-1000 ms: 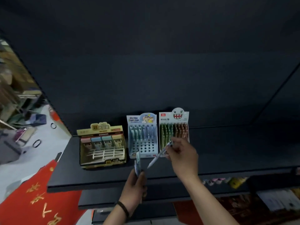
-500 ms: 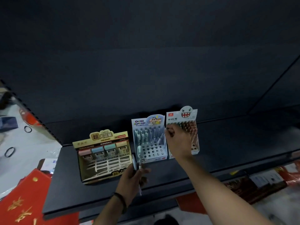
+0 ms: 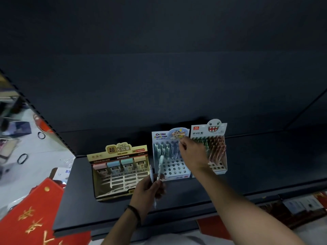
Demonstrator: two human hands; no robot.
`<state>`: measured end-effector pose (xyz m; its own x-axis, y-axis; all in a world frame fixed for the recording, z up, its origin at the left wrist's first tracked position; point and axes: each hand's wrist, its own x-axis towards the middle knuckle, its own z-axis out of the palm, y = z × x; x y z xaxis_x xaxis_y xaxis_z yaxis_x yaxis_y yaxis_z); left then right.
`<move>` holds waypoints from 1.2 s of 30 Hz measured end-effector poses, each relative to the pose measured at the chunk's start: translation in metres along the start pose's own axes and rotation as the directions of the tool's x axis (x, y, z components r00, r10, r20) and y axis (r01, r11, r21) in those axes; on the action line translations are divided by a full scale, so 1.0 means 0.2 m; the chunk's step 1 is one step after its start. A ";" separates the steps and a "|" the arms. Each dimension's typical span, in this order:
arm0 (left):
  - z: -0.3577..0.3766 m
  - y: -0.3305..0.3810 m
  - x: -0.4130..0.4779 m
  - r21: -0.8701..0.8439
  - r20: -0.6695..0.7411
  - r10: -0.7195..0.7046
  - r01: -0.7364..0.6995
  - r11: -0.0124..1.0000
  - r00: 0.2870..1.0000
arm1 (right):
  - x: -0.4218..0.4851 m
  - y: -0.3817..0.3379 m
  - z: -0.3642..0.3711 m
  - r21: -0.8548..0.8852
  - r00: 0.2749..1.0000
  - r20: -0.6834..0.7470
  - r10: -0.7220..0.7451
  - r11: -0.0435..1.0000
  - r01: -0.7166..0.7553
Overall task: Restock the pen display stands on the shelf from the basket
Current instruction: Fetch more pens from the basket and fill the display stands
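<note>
The right hand (image 3: 192,152), carrying a pen in mid-air a second ago, now reaches the back rows of the light-blue perforated cardboard stand (image 3: 174,171) on the black shelf (image 3: 247,170) (fingers bunched, can't tell if it's let go). The left hand (image 3: 146,190) grips two pale pens (image 3: 160,164), so there's more to slot.

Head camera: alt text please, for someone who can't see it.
A person's right hand reaches to the back rows of the blue pen stand on a dark shelf, while the left hand grips a few pens in front of it. A yellow box stands left of that stand, a second pen stand right of it.
</note>
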<state>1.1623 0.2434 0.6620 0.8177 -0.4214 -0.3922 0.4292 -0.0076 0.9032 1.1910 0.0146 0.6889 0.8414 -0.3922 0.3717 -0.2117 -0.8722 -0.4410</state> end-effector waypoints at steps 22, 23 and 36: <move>0.07 0.01 0.10 -0.081 -0.053 0.031 -0.035 0.996 0.998 | 0.02 -0.04 -0.01 -0.078 0.943 0.317 0.103 0.994 -0.082; 0.07 0.01 0.11 -0.083 -0.053 0.035 -0.039 0.996 0.998 | 0.02 -0.05 -0.03 -0.031 0.950 0.297 0.100 0.995 -0.095; 0.16 0.01 0.12 0.011 -0.069 0.100 -0.100 0.995 0.993 | -0.15 -0.14 -0.13 0.593 0.905 0.386 0.180 0.703 -0.393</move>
<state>1.1719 0.2047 0.6603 0.8811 -0.3565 -0.3108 0.3413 0.0246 0.9396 1.1596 0.0440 0.7113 0.9151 -0.3990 -0.0586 -0.1846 -0.2853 -0.9405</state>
